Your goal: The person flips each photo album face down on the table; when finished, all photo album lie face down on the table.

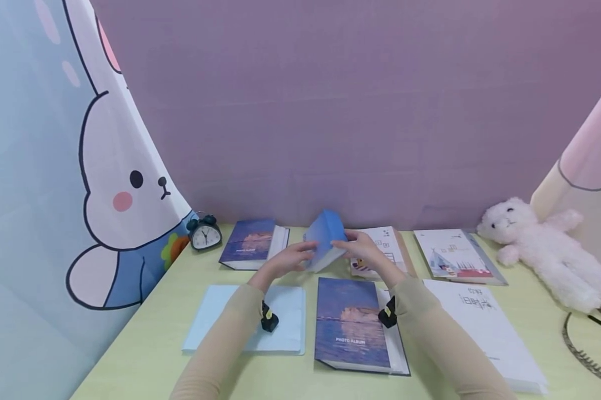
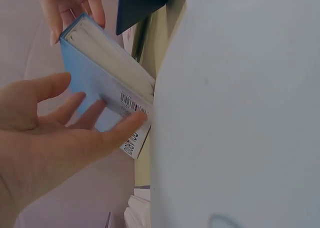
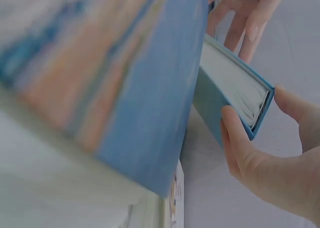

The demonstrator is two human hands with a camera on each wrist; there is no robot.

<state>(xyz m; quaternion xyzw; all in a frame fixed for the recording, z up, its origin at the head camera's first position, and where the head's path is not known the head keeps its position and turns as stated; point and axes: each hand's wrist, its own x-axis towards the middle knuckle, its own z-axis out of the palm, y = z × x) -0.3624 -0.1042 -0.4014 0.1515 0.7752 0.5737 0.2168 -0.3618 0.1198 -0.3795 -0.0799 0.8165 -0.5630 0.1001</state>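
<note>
A thick blue photo album (image 1: pixel 325 236) stands tilted on the table's far side, its pale page block showing in the right wrist view. My right hand (image 1: pixel 364 250) pinches it by the spine edge, thumb (image 3: pixel 290 100) on one cover and fingers (image 3: pixel 235 128) on the other. On the opposite side my left hand (image 1: pixel 291 258) has its fingers (image 2: pixel 122 130) spread along the cover printed with a barcode (image 2: pixel 131 101), thumb held apart. Nearest in front lie a light-blue album (image 1: pixel 285 333) and a sunset-picture photo album (image 1: pixel 350 316).
Along the back stand a black alarm clock (image 1: pixel 205 233), another sunset album (image 1: pixel 248 241) and two illustrated white albums, one left (image 1: pixel 380 236) and one right (image 1: pixel 445 244). A large white album (image 1: pixel 485 328) lies front right. A white plush toy (image 1: pixel 545 250) rests at the right edge.
</note>
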